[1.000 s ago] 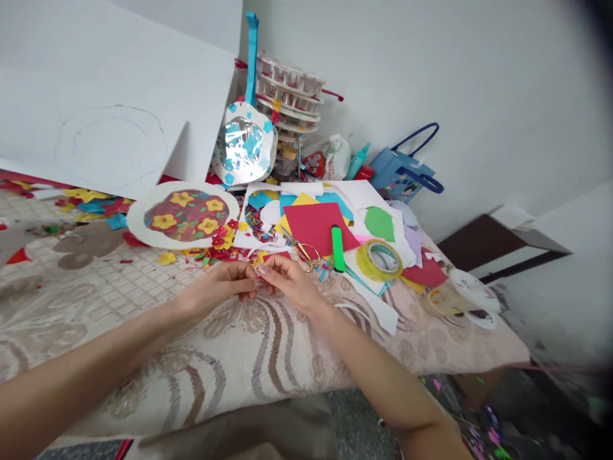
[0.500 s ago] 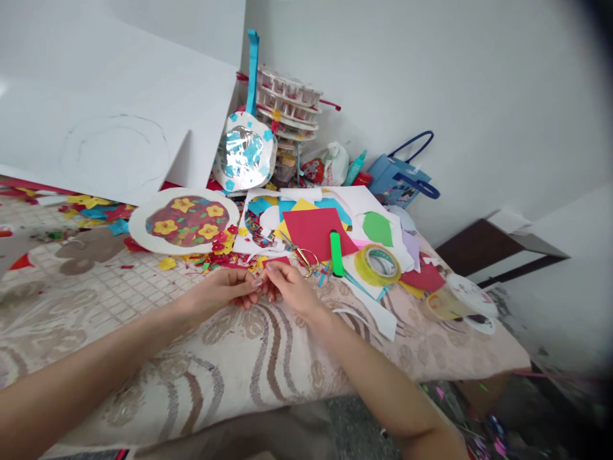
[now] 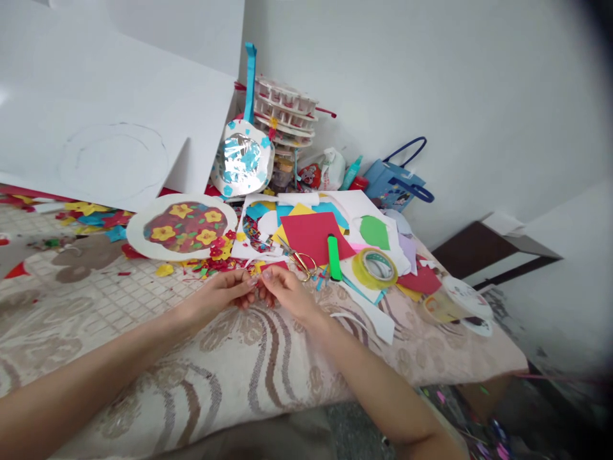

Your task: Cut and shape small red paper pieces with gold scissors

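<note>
Cloth (image 3: 268,358): patterned, spread under your forearms. Left hand (image 3: 221,295) and right hand (image 3: 287,292): fingertips meet above it, pinched together on a scrap (image 3: 257,285), tiny, pale, its shape too small to tell. Scissors (image 3: 301,260) lie just beyond your right hand.

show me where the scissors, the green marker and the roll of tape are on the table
scissors (image 3: 302,261), head view, on the gold handle loops.
green marker (image 3: 333,257), head view, on the middle of its barrel.
roll of tape (image 3: 364,273), head view, on the yellowish outer band at the near left side.
</note>
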`<state>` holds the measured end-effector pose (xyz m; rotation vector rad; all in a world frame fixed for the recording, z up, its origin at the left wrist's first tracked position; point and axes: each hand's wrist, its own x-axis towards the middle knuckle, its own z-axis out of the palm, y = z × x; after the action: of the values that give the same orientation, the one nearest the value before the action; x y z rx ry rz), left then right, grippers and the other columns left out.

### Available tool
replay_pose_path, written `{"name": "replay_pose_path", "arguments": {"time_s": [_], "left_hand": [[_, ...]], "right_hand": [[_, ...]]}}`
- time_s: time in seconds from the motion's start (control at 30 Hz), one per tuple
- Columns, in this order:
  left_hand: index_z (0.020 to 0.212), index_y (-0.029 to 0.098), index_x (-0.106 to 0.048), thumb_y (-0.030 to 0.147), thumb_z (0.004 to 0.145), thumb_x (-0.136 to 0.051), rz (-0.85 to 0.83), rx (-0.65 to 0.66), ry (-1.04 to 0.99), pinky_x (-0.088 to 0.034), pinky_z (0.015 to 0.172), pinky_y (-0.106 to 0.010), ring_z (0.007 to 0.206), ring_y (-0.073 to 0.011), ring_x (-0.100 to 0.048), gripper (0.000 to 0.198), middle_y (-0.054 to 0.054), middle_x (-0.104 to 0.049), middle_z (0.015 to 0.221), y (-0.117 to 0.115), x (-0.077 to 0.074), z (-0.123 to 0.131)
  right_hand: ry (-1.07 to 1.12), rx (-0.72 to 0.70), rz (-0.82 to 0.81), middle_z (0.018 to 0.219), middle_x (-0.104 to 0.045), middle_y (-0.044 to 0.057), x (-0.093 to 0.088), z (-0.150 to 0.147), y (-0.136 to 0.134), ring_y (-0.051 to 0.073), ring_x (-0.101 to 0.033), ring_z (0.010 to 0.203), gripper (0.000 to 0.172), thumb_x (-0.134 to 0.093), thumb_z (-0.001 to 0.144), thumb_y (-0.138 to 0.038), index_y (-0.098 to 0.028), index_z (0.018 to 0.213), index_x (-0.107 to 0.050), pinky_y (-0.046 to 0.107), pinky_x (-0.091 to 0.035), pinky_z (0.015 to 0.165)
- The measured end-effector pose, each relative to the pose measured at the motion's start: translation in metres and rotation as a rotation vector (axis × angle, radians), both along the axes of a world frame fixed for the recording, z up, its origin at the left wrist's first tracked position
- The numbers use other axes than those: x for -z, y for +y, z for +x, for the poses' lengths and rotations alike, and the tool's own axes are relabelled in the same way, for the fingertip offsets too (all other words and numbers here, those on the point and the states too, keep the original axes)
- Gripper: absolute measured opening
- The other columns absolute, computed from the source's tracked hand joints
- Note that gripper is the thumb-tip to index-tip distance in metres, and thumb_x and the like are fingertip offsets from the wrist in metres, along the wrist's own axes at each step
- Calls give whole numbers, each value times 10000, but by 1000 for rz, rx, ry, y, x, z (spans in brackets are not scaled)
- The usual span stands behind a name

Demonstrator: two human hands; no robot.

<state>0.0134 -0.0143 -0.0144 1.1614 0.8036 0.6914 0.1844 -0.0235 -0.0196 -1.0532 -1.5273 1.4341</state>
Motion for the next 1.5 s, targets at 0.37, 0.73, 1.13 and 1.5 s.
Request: {"name": "replay_pose_path", "arguments": {"time_s": [0.37, 0.73, 1.13, 1.5], "left_hand": [[680, 170, -575, 472, 759, -563, 6, 14, 37, -419, 615, -267, 610, -143, -533, 313, -22, -603, 669, 2, -2, 0], [681, 171, -534, 444, 768, -559, 89, 36, 27, -385, 569, -229, 590, -117, -473, 288, 6, -555, 650, 0, -10, -1], [697, 171, -575, 483, 763, -543, 147, -15, 96, -430, 593, -262, 606, -151, -536, 321, -12, -605, 669, 2, 1, 1], [696, 146, -570, 342, 784, -576, 294, 78, 151, -410, 587, -226, 602, -116, -502, 215, 3, -574, 659, 0, -6, 0]], "right_hand": [[-33, -115, 99, 672, -495, -27, -4, -1, -4, 79, -421, 488, 241, -434, 871, -436, -207, 797, -455, 204, -373, 454], [24, -177, 13, 654, -522, -15, -7, -1, -2, 76, -456, 458, 368, -386, 856, -544, -197, 763, -466, 211, -379, 439], [82, -126, 20, 662, -518, -30, -3, -1, -1, 62, -411, 452, 251, -513, 831, -433, -195, 768, -461, 190, -335, 412], [3, -134, 14, 568, -458, -47, -2, 1, -1, 68, -418, 449, 278, -496, 832, -457, -194, 748, -470, 178, -330, 411]]}}
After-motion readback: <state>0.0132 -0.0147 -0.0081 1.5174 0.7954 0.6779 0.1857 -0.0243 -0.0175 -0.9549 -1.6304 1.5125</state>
